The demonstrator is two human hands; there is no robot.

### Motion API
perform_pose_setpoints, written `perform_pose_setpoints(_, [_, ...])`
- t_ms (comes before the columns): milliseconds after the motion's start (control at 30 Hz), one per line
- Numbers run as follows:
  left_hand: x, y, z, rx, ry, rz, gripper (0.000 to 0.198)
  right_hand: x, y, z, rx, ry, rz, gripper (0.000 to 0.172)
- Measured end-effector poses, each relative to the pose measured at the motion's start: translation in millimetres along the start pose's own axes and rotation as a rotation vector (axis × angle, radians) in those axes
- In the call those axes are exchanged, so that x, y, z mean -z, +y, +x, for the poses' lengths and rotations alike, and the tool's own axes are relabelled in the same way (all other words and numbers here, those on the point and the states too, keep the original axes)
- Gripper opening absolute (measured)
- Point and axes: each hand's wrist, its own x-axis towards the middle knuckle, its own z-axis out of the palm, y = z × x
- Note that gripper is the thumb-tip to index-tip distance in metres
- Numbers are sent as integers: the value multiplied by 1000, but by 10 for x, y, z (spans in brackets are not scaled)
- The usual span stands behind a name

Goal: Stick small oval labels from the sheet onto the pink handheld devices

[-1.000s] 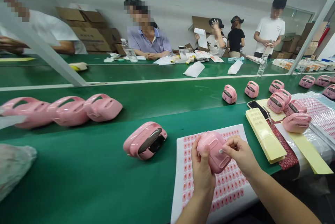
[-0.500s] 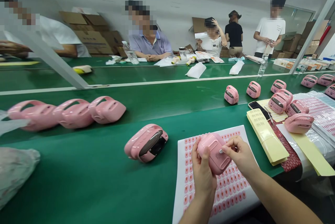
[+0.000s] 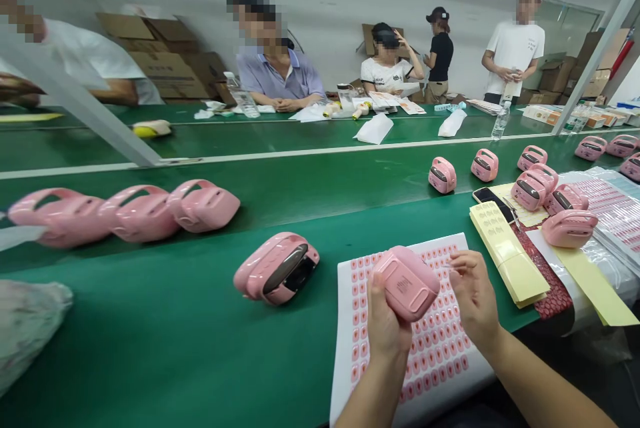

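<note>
My left hand (image 3: 387, 325) grips a pink plastic device (image 3: 407, 285), its flat face with two raised bars and a small printed mark turned towards me. To the right of it, my right hand (image 3: 473, 291) hovers apart from the device with thumb and fingers drawn together. Whatever those fingertips hold is too small to make out. Beneath both hands lies a white sticker sheet (image 3: 363, 361) with rows of small pink oval stickers, partly hidden by the hands and device. Another pink device with a dark panel (image 3: 277, 268) rests on the green table left of the sheet.
Three pink devices (image 3: 135, 215) stand in a row at left, near a plastic bag (image 3: 30, 328). At right are more pink devices (image 3: 570, 227), folded yellow sheets (image 3: 507, 255) and a phone (image 3: 493, 203). Several people are across the green table (image 3: 165, 341); a metal post (image 3: 95, 108) slants at left.
My right hand has moved away from the device, to the right and slightly up. The small white thing at its fingertips no longer shows against the device. My left hand has tilted the device.
</note>
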Motion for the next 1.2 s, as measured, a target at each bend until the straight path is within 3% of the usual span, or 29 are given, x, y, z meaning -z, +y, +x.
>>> perform_pose_setpoints(167, [-26,110,17,331,29,-136,36,462,352,-349,-100,-194,-131,32])
perform_pose_setpoints(333, [196,48,152,399,-164,-212,44,829,590,-835,-4,-388,-346,40])
perform_pose_setpoints(500, [387,-92,293,380,-342,-259,70,780,611,-1109,182,-407,-461,53])
perform_pose_setpoints(633, [395,-117,359,392,-366,-373,63,681,647,-1234,296,-423,-443,57])
perform_pose_setpoints(700, [389,-122,391,426,-339,-445,59,655,636,-1256,222,-400,-397,50])
perform_pose_setpoints(800, [390,-134,429,443,-307,-535,48,606,519,-1115,-136,-293,-197,34])
perform_pose_setpoints(867, [397,-148,429,440,-310,-564,42,536,375,-876,-393,-169,10,34])
perform_pose_setpoints(933, [404,-171,397,433,-328,-583,40,416,206,-575,-534,-10,220,38])
perform_pose_setpoints(1000, [403,-199,333,429,-363,-612,41,246,43,-297,-541,149,378,41])
perform_pose_setpoints(1067, [391,-224,249,450,-403,-639,41,53,-87,-110,-499,228,469,42])
perform_pose_setpoints(1200, [351,-252,99,511,-392,-680,48,-257,-219,-19,-444,205,497,41])
